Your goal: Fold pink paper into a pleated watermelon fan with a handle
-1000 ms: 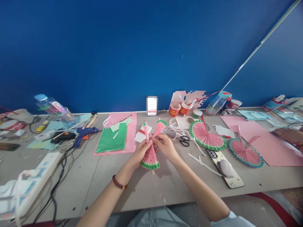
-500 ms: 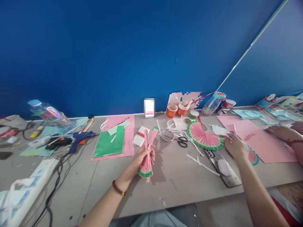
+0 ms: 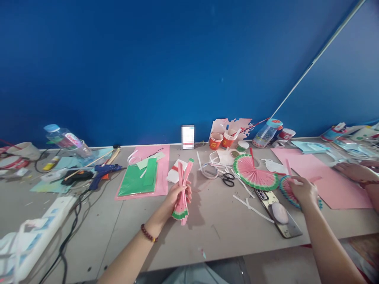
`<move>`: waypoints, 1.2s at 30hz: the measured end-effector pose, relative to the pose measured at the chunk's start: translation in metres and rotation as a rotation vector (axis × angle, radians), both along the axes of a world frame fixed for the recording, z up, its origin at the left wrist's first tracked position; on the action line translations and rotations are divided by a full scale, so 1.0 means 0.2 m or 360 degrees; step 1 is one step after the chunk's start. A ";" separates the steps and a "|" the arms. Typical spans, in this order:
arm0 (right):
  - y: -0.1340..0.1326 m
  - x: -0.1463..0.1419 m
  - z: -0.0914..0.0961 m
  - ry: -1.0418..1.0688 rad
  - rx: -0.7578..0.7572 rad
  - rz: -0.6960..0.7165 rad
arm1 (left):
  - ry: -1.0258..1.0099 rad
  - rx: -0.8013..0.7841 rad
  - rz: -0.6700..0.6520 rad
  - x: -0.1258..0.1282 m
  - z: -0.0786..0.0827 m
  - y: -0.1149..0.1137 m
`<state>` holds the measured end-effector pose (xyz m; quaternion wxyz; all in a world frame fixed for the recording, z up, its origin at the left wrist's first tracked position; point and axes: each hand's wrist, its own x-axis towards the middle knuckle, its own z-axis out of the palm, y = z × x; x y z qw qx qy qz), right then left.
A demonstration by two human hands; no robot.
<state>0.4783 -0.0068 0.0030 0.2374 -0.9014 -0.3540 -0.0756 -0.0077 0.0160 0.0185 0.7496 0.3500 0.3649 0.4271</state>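
My left hand (image 3: pixel 177 196) is closed around a folded watermelon paper fan (image 3: pixel 181 209), pink with dark seeds and a green edge. Two pink strips cross above my fingers, one green-tipped. At the right, my right hand (image 3: pixel 303 192) has its fingers curled on a pink pleated fan (image 3: pixel 286 191) with a blue-green edge, covering its middle. Just left of that hand, a spread watermelon fan (image 3: pixel 256 171) with red sticks lies on the table. A phone (image 3: pixel 288 229) with a rounded pale object (image 3: pixel 280 213) on its back lies below the fans.
Black-handled scissors (image 3: pixel 228 179), white paper strips (image 3: pixel 248 205) and red paper cups (image 3: pixel 216 140) are near the middle. A blue glue gun (image 3: pixel 102 173), green paper (image 3: pixel 136 183) and a power strip (image 3: pixel 49 236) lie left. Another person's hand (image 3: pixel 353 172) rests by pink paper (image 3: pixel 334 189) at right.
My right hand has shifted right and slightly down, from the watermelon fan's red stick to the blue-green-edged fan, whose left side now shows. My left hand keeps hold of its folded fan.
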 end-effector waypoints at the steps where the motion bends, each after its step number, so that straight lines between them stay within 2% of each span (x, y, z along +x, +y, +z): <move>1: -0.01 -0.02 0.04 0.0092 0.0048 -0.0115 | -0.0021 -0.0006 0.0001 0.00 0.00 0.00; 3: -0.02 -0.08 0.13 0.0150 0.0215 -0.0204 | -0.0092 -0.0018 -0.0023 0.00 0.00 0.00; 5: -0.03 -0.19 0.24 0.0171 0.0597 -0.0173 | -0.0186 -0.0020 -0.0065 -0.01 0.00 0.00; 6: -0.03 -0.26 0.29 0.0243 0.0846 -0.0097 | -0.0220 -0.0015 -0.0081 -0.01 0.00 0.00; 8: -0.01 -0.44 0.39 0.0635 0.1246 0.0242 | -0.0230 0.0011 -0.0070 -0.02 0.02 -0.01; 9: 0.01 -0.54 0.43 0.0918 0.1392 0.0360 | -0.0207 0.0039 -0.0054 -0.02 0.02 -0.02; 10: 0.04 -0.66 0.46 0.1179 0.1434 0.0519 | -0.0178 0.0078 -0.0041 -0.02 0.03 -0.02; 12: 0.09 -0.90 0.50 0.1600 0.1294 0.0912 | -0.0131 0.0168 -0.0033 -0.02 0.03 -0.02; 14: 0.15 -1.14 0.51 0.1803 0.1104 0.1135 | -0.0098 0.0245 -0.0023 -0.02 0.03 -0.02; 17: 0.22 -1.42 0.47 0.1933 0.0762 0.1304 | -0.0014 0.0277 0.0101 -0.02 0.02 0.00; 19: 0.25 -1.53 0.43 0.1833 0.0574 0.1330 | 0.0048 0.0259 0.0227 -0.03 0.02 0.01; 20: 0.27 -1.56 0.41 0.1754 0.0560 0.1332 | 0.0074 0.0247 0.0280 -0.04 0.03 0.01; 25: 0.32 -1.56 0.35 0.1547 0.0388 0.1375 | 0.0135 0.0225 0.0435 -0.07 0.06 0.04; 29: 0.33 -1.48 0.36 0.1032 0.0157 0.1454 | 0.0087 0.0153 0.0485 -0.09 0.08 0.05; 31: 0.32 -1.45 0.38 0.0889 0.0014 0.1574 | 0.0058 0.0137 0.0482 -0.09 0.09 0.05; 33: 0.31 -1.44 0.39 0.0977 -0.0160 0.1780 | 0.0048 0.0129 0.0457 -0.10 0.09 0.05; 36: 0.29 -1.45 0.38 0.1345 -0.0362 0.2049 | 0.0080 0.0119 0.0402 -0.11 0.09 0.05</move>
